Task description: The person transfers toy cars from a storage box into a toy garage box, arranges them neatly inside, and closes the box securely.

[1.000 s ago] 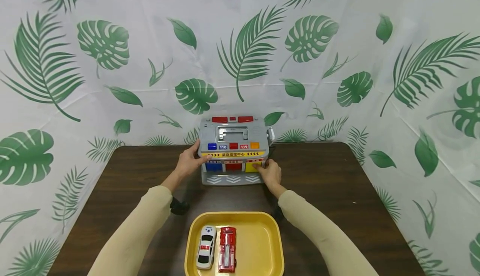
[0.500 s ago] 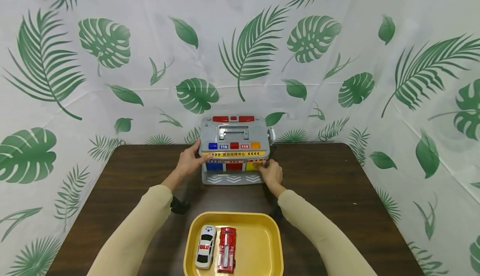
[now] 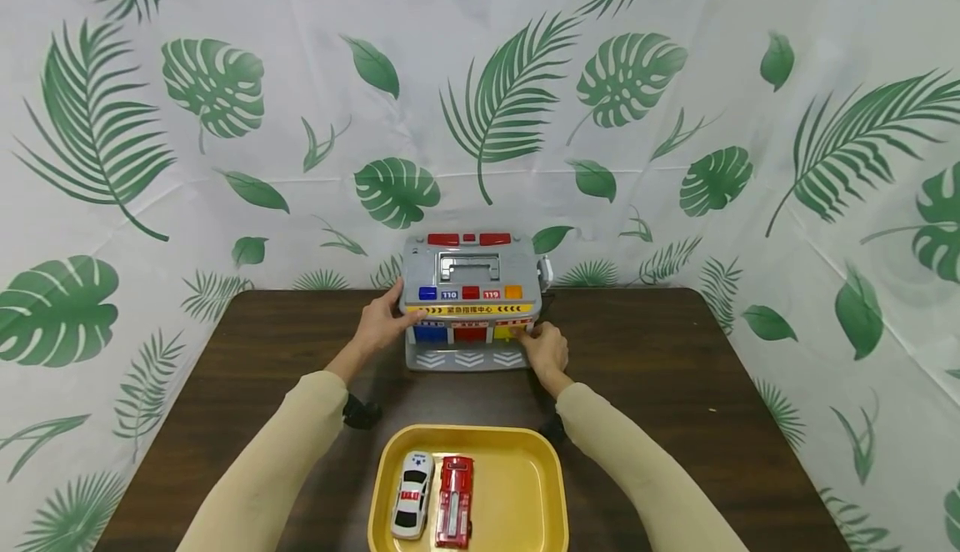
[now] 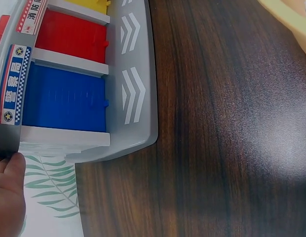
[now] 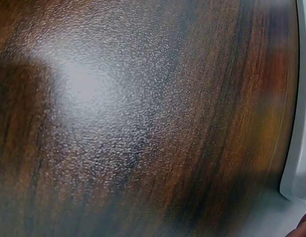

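While the left hand (image 3: 377, 325) grips the left end of the toy garage (image 3: 471, 308), far on the surface (image 3: 645, 368), the right hand (image 3: 548, 350), hold indeterminate, touches the yellow door (image 3: 502, 333); working it presumably calls for steady bracing.

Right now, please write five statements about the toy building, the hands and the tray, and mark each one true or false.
1. The blue door is shut. True.
2. The left hand touches the building. True.
3. The right hand is at the blue door. False: the right hand is at the yellow door.
4. The white car is in the tray. True.
5. The red truck is outside the tray. False: the red truck is inside, beside the white car.
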`<state>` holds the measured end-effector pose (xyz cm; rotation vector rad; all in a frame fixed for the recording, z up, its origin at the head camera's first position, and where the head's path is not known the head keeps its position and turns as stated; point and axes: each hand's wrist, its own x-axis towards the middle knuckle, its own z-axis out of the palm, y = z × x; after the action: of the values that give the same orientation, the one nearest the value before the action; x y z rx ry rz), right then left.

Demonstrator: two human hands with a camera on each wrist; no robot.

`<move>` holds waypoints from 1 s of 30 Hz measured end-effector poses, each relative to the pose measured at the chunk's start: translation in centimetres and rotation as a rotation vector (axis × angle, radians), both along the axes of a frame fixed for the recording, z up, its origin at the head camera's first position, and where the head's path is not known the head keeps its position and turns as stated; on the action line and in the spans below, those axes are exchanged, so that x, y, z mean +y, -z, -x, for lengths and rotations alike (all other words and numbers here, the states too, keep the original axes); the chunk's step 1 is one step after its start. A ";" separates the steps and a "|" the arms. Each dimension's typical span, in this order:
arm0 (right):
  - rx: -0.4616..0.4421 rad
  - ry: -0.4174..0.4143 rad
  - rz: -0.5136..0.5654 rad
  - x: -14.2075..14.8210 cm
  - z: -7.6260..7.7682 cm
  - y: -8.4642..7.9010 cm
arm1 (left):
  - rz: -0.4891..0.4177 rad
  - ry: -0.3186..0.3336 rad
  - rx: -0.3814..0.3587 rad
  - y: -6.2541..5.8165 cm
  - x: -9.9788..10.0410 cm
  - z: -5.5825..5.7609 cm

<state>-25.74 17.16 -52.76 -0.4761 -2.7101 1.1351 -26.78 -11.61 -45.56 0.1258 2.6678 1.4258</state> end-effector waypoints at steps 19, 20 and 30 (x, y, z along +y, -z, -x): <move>-0.100 -0.101 0.040 1.7 -0.3 -0.7 | 0.013 0.007 0.000 0.1 0.6 -0.2; -0.110 -0.115 0.043 1.8 -0.4 -0.9 | 0.012 0.006 -0.003 0.1 0.6 -0.2; -0.138 -0.217 0.246 2.4 -0.8 -2.9 | 0.008 -0.003 -0.004 0.0 0.2 0.0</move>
<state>-24.92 19.55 -49.87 -0.3067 -2.8063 1.5591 -26.75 -11.40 -45.56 0.1177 2.6716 1.4140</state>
